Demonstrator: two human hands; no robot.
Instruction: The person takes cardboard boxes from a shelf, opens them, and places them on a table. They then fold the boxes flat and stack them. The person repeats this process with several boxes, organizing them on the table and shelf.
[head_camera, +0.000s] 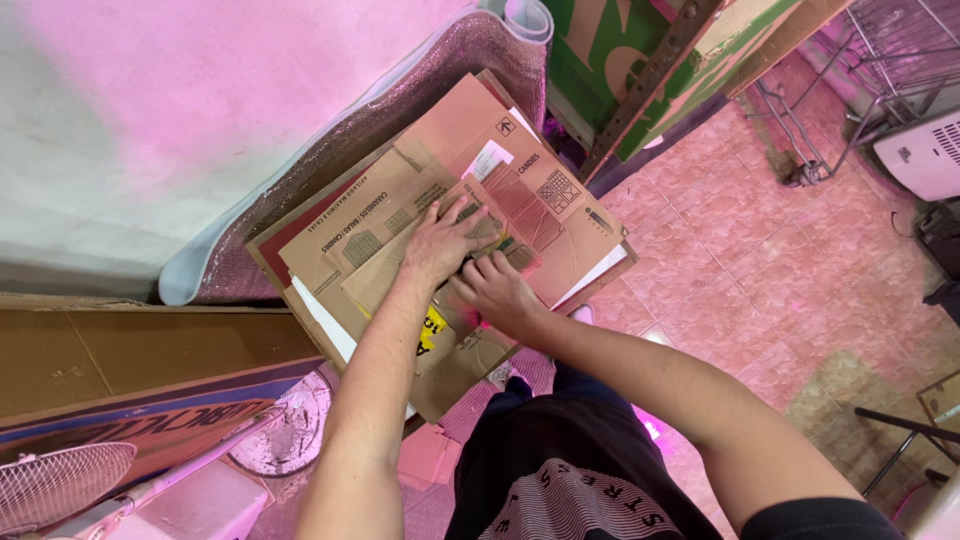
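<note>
Head view: both hands (470, 265) pressed flat on flattened cardboard stack (390, 230); pink tiled floor (740, 260).

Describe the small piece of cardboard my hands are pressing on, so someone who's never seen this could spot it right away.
Find the stack of flattened cardboard boxes leaning by the rolled silvery mat. On top, under the left hand and right hand, lies a small cardboard piece. Unlike the plain brown sheets around it, it is pinkish with fine ribbed lines.
</note>
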